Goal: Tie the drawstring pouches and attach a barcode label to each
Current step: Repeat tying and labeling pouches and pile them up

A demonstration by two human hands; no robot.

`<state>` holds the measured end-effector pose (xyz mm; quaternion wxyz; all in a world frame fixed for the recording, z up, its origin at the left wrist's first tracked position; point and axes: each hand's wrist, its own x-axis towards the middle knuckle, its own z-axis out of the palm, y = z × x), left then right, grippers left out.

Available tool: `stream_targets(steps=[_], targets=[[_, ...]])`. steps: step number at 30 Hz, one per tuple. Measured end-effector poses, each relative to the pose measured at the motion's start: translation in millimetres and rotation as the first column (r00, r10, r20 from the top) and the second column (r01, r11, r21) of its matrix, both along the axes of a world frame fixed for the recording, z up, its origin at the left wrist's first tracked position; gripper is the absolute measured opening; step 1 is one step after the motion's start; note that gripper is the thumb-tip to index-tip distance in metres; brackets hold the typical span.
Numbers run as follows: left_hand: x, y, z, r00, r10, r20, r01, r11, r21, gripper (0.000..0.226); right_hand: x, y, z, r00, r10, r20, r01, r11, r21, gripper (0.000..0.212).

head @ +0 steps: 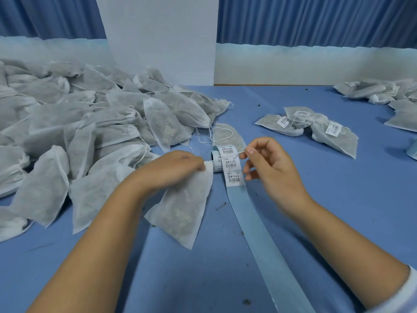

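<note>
Empty backing strip runs from the near edge up the blue surface to the barcode label roll. Left hand pinches the gathered neck of a white pouch; pouch body lies on the surface below it. Right hand grips the drawstring between thumb and forefinger, pulled taut over the labels. Far left: heap of unlabelled pouches. Far right: labelled pouches, well apart.
</note>
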<state>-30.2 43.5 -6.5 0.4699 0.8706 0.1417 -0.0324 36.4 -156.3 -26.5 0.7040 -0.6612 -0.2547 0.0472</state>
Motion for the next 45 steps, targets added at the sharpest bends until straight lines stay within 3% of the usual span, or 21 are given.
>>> stream_targets(steps=[3,5,12,19,22,27,30,34,38,41,45], targets=[[1.5,6.9,-0.6,0.999,0.020,0.046,-0.017,0.998,-0.056,0.028,-2.5,0.3,-2.0,0.996,0.045,0.081,-0.043,0.999,-0.033,0.013],[4.2,3.9,-1.8,0.990,0.098,0.100,-0.080,0.982,-0.171,0.026,-4.4,0.4,-4.5,0.987,0.068,0.146,-0.057,0.995,-0.076,0.012],[11.4,-14.5,-3.4,0.943,0.296,0.152,-0.183,0.843,-0.506,0.025,-10.9,3.4,-10.6,0.880,0.119,0.460,0.001,0.967,-0.253,0.013],[17.0,-26.1,-5.9,0.929,0.354,0.106,-0.167,0.658,-0.734,0.018,-8.4,2.6,-14.1,0.908,0.133,0.398,0.000,0.949,-0.316,0.009],[16.9,-27.7,-6.7,0.928,0.357,0.111,-0.173,0.674,-0.719,0.025,-7.5,1.9,-13.5,0.888,0.119,0.444,0.029,0.950,-0.312,0.005],[10.1,-23.9,-3.0,0.982,0.178,0.060,-0.120,0.839,-0.531,0.051,-6.0,0.1,-11.7,0.889,0.051,0.456,0.077,0.963,-0.257,0.003],[7.3,-25.8,-3.2,0.991,0.127,0.049,-0.088,0.872,-0.482,0.046,-4.6,-0.9,-12.1,0.886,0.073,0.458,0.072,0.954,-0.290,0.011],[9.0,-26.9,-8.5,0.982,0.173,0.072,-0.124,0.888,-0.443,0.040,-4.4,-1.9,-13.0,0.893,0.166,0.418,-0.009,0.936,-0.353,0.024],[11.9,-13.9,-9.9,0.978,0.202,0.043,-0.164,0.888,-0.430,0.032,9.5,-7.4,-9.2,0.888,0.016,0.460,0.139,0.943,-0.301,0.018],[12.2,-3.0,-10.7,0.981,0.194,0.018,-0.172,0.905,-0.388,0.026,20.1,-12.7,-11.6,0.841,0.058,0.538,0.219,0.872,-0.437,0.012],[14.9,3.3,-12.5,0.979,0.197,-0.049,-0.197,0.869,-0.453,0.020,25.1,-13.3,-19.9,0.795,0.315,0.519,0.192,0.682,-0.706,0.023]])
